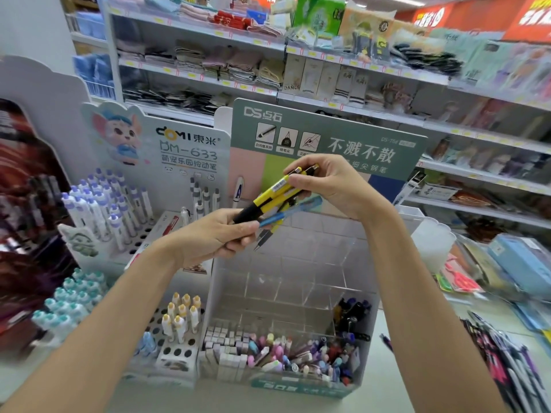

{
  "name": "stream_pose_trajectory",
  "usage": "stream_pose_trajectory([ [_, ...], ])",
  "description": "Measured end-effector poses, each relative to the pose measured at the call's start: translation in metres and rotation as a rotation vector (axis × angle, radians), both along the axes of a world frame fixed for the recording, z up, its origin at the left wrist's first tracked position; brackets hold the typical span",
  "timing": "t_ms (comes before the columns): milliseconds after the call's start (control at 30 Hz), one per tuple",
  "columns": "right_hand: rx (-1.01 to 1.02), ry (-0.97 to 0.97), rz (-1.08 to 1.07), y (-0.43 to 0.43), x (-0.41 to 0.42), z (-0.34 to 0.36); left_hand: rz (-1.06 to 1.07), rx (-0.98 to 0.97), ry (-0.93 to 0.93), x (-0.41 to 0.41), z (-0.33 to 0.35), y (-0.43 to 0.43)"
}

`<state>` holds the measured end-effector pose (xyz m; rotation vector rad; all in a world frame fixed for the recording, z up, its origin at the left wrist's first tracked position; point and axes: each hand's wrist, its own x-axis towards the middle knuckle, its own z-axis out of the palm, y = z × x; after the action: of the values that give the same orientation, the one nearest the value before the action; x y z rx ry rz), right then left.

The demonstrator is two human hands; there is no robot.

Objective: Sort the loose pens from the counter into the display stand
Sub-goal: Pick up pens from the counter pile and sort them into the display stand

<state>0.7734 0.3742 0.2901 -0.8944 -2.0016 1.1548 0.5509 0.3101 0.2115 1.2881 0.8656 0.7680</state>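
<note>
Head view: loose pens (504, 371) lie on the surface (417, 383) at right. Clear stand (298, 254) has its front row packed, rear compartments bare. Above it, left hand (214, 236) grips the tip ends of a yellow-and-blue pen bunch (274, 192), and right hand (334, 186) pinches the top ends. Suggest peeling off one colour at a time — drop it tip-down into a bare compartment.

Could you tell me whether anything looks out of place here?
In the clear stand, the front compartment holds mixed pens jumbled at odd angles, and one blue pen sits among the yellow pens held by the left hand and right hand.
</note>
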Motion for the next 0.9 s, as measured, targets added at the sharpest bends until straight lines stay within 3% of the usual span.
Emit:
stream_pose_trajectory([
  [267, 0.150, 0.176, -0.276, 0.015, 0.054, 0.012, 0.278, 0.014, 0.052, -0.029, -0.011, 0.001],
  [467, 0.115, -0.059, -0.377, 0.026, 0.052, -0.018, 0.539, -0.008, -0.231, -0.021, -0.018, 0.008],
  [733, 0.112, -0.337, -0.361, 0.028, 0.002, -0.056, 0.549, 0.036, -0.246, -0.008, -0.018, 0.013],
  [900, 0.212, -0.055, -0.526, 0.021, -0.011, -0.079, 0.531, 0.043, -0.263, -0.004, -0.017, 0.012],
])
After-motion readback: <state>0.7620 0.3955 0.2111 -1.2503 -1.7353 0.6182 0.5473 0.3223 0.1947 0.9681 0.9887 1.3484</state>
